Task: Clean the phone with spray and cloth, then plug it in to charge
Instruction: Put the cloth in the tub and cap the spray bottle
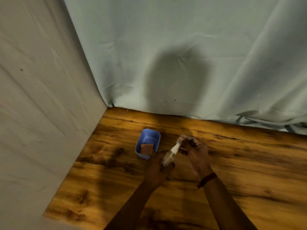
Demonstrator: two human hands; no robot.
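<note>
You see a brown wooden table [232, 163] with a smooth, a bit shiny top. The small clear plastic spray bottle [169, 157] looks glossy. The blue plastic tub [155, 132] looks smooth. The pale green cloth sheet [166, 47] looks soft and matt.

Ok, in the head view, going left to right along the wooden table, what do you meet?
Blue tub with a brown cloth inside → left hand gripping the clear spray bottle → right hand at the bottle's cap → red wristband on the right wrist. No phone is in view.
</note>
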